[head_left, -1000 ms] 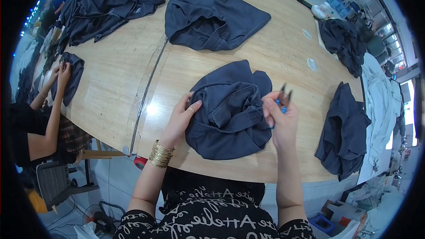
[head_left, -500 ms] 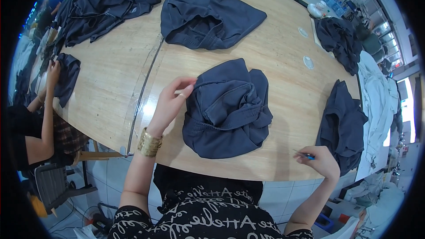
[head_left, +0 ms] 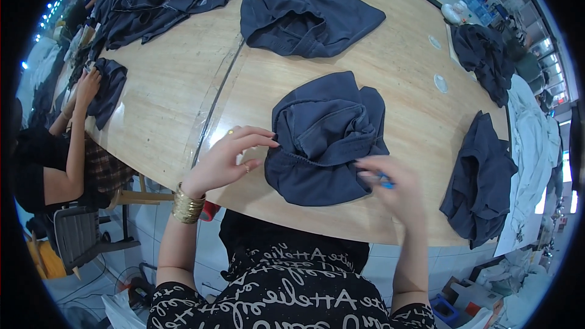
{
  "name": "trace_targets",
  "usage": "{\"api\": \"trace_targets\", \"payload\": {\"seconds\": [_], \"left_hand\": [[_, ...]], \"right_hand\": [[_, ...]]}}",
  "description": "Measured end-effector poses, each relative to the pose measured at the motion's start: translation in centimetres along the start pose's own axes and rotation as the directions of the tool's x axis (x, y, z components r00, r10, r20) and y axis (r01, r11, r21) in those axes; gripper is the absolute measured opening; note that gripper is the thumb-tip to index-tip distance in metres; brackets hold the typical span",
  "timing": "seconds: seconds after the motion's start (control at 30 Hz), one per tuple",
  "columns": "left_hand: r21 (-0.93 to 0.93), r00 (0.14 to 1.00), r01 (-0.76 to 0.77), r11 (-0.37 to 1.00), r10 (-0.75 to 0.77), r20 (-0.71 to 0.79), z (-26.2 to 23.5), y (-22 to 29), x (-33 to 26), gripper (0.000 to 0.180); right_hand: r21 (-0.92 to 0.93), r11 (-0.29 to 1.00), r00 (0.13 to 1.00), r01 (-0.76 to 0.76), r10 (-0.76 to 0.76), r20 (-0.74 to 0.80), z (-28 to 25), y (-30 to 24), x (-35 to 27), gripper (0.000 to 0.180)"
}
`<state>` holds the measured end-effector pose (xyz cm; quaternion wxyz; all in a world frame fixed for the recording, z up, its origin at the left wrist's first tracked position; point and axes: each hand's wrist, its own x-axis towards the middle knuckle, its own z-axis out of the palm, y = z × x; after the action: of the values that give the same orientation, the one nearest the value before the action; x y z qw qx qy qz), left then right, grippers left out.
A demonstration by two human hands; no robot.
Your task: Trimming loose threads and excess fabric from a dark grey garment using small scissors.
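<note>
A crumpled dark navy garment (head_left: 329, 176) with a gathered, elastic-looking band lies on the light wooden table in front of me. My left hand (head_left: 228, 159), with gold bangles at the wrist, has its fingers spread and the fingertips at the garment's left edge. Over the garment's right edge is my right hand (head_left: 393, 183), blurred by motion. Small blue-handled thread snips (head_left: 384, 180) are held in its palm, while its fingertips reach the band.
Another navy garment (head_left: 350, 18) lies farther back, with a large heap (head_left: 164, 6) at far left. More navy pieces (head_left: 478, 176) lie at right, beside pale cloth (head_left: 527, 140). A co-worker (head_left: 61, 167) sits at left handling dark cloth.
My right hand has come in from the right, with the snips, to the garment's right edge. My left hand has slid down along the left edge and its fingers have spread. The view has shifted slightly.
</note>
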<state>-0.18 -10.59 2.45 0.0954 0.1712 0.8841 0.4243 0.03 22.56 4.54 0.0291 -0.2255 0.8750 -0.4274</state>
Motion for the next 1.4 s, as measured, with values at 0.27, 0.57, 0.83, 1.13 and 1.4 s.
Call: {"api": "trace_targets", "payload": {"seconds": [0.27,0.57,0.83,1.13,1.4], "left_hand": [[0.288,0.964,-0.255,0.923,0.266,0.000,2.9,-0.4,2.1,0.038],[0.076,0.710,-0.162,0.984,0.169,-0.684,7.4,0.4,4.1,0.025],[-0.062,0.681,-0.221,0.973,0.109,-0.725,9.0,-0.6,3.8,0.024],[0.286,0.849,-0.188,0.940,0.301,-0.434,6.2,3.9,-0.2,0.038],[-0.965,0.940,0.223,0.139,-0.293,0.175,9.9,5.9,0.8,0.032]], "right_hand": [[-0.297,0.935,0.960,0.196,-0.245,-0.138,5.1,0.3,2.8,0.026],[-0.431,0.841,0.777,0.328,-0.499,-0.384,4.1,-0.6,-0.5,0.035],[-0.434,0.854,0.781,0.287,-0.471,-0.411,4.8,0.3,-1.7,0.021],[-0.396,0.890,0.774,0.224,-0.410,-0.483,5.1,1.9,-1.9,0.030],[-0.378,0.885,0.784,0.273,-0.432,-0.445,5.5,0.8,-2.0,0.032]]}}
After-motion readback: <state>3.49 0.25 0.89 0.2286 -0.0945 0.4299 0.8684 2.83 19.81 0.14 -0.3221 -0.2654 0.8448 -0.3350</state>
